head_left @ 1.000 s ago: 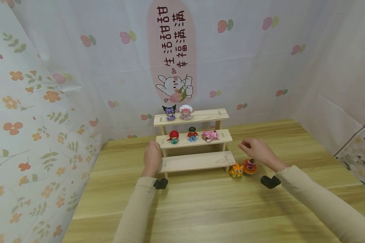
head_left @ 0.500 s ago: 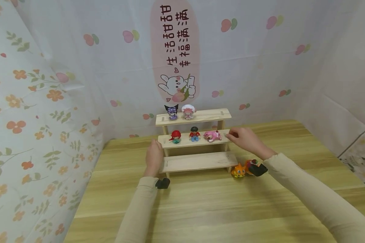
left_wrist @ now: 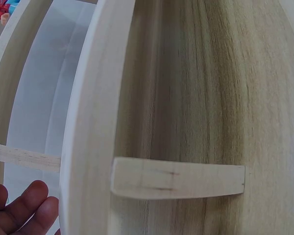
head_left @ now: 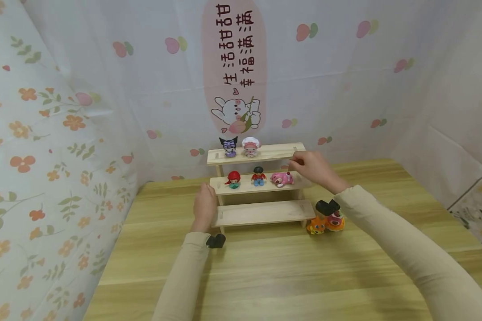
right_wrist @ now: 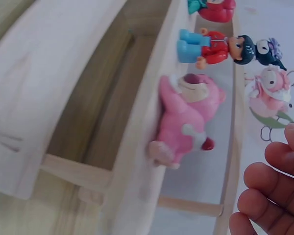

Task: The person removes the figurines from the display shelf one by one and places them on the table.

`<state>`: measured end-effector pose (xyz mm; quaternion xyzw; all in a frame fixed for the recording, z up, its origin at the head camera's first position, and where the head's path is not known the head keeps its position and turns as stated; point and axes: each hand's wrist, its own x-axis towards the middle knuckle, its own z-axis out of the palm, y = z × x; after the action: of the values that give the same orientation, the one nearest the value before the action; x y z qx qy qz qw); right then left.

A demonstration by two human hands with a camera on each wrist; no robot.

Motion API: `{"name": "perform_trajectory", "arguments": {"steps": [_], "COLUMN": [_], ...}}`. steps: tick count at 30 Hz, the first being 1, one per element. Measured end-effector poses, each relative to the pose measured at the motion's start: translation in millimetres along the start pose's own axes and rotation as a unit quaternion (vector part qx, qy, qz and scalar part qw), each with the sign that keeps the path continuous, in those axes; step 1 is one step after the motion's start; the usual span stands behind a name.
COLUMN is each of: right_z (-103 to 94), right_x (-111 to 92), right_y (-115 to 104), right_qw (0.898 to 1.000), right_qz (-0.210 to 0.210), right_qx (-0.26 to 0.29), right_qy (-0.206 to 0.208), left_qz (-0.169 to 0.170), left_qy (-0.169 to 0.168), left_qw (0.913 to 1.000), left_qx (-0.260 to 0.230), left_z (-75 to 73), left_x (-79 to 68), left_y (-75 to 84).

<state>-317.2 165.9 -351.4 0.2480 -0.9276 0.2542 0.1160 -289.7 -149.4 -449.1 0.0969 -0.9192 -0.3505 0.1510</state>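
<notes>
Wooden shelf steps up, likely so back-row toys show. Your right hand: empty, loosely curled. Your left hand: beside shelf, grip unclear.

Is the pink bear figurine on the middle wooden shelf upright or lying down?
Lying down: the pink bear figurine stretches lengthwise along the pale wooden middle shelf, head toward the figurine in a red jacket.

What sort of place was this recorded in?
Probably a small staged tabletop set: printed cloth hangs around a wood-grain table, and a tiered wooden stand displays toy figures.
</notes>
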Motion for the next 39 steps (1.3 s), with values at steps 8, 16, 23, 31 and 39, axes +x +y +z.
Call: {"name": "perform_trajectory", "arguments": {"steps": [8, 16, 23, 31, 39], "right_z": [-0.7, -0.2, -4.3, 2.6, 10.7], "right_x": [21, 46, 65, 83, 98], "right_y": [-15, -28, -39, -47, -49], "right_qw": [1.000, 0.999, 0.999, 1.000, 0.998], "right_qz": [0.025, 0.009, 0.019, 0.008, 0.008], "right_qx": [0.009, 0.017, 0.015, 0.020, 0.044], "right_qy": [-0.003, 0.030, 0.026, 0.022, 0.035], "left_qz": [0.001, -0.010, -0.007, -0.015, -0.014], "left_qy": [0.000, 0.000, 0.013, 0.007, 0.006], "left_qw": [1.0000, 0.9999, 0.9999, 0.9998, 0.9998], "left_qx": [-0.004, -0.013, -0.008, -0.013, -0.011], "left_z": [-0.4, -1.2, 1.7, -0.5, -0.5], "left_x": [-1.1, -1.9, 0.0, -0.7, -1.7], "left_y": [2.2, 2.8, 0.6, 2.4, 2.7]}}
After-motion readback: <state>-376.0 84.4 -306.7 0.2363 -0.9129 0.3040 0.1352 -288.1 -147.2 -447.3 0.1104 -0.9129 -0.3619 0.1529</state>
